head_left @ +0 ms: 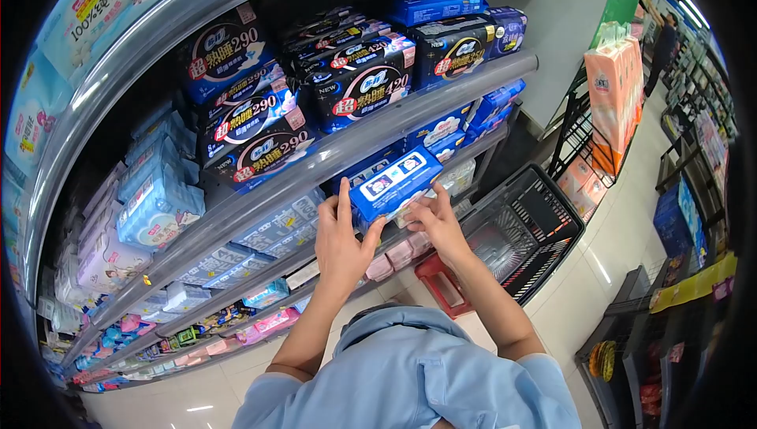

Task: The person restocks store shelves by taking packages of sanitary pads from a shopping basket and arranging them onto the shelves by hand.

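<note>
Between my two hands is a blue pack of sanitary pads (404, 195) with a white printed panel on its upper side. My left hand (339, 244) grips its left end, thumb at the near edge and fingers along the side. On the right, my right hand (443, 228) pinches the pack's lower right corner with bent fingers. The pack is tilted in front of a shelf edge (386, 129). Similar blue packs (445, 131) lie on the shelf just behind it, partly hidden by it.
Dark sanitary pad packs (363, 86) are stacked on the shelf above. Light blue packs (162, 200) stand to the left. A black shopping basket (544, 251) and a red stool (434, 275) are at lower right. Pink tissue packs (611, 102) hang on a rack; a person (664, 46) stands farther down the aisle.
</note>
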Demonstrator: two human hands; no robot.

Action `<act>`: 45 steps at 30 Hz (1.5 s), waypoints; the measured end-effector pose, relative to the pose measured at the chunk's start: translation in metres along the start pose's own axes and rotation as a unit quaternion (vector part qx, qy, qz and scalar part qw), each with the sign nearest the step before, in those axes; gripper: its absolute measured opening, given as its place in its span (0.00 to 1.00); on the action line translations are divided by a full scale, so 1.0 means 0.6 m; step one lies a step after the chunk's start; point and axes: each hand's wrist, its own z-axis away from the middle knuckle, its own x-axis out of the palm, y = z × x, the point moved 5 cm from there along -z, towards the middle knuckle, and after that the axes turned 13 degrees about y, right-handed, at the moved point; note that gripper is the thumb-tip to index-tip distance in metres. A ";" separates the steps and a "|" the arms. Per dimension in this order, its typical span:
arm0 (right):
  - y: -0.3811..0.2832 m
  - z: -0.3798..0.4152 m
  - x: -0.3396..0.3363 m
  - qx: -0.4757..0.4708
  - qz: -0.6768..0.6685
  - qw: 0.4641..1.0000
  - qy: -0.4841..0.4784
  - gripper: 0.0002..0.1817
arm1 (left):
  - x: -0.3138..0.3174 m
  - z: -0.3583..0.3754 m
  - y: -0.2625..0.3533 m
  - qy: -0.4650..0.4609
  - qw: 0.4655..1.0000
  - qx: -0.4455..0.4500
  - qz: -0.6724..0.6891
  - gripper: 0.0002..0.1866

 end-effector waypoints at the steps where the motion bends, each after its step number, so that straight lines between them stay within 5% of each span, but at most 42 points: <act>1: -0.004 -0.004 0.002 0.000 0.003 1.000 0.007 0.41 | -0.003 -0.004 0.002 -0.026 0.999 -0.033 -0.014 0.42; 7: 0.005 -0.029 0.023 -0.049 0.042 0.998 -0.016 0.41 | 0.011 0.000 -0.014 -0.055 0.992 -0.116 0.000 0.40; 22: 0.011 -0.085 0.066 -0.133 0.143 0.981 -0.010 0.42 | 0.032 0.010 -0.020 -0.022 0.992 -0.115 0.043 0.47; 45: -0.001 -0.099 0.065 -0.161 0.161 0.973 0.029 0.42 | 0.059 0.010 -0.040 -0.005 0.992 -0.083 0.097 0.43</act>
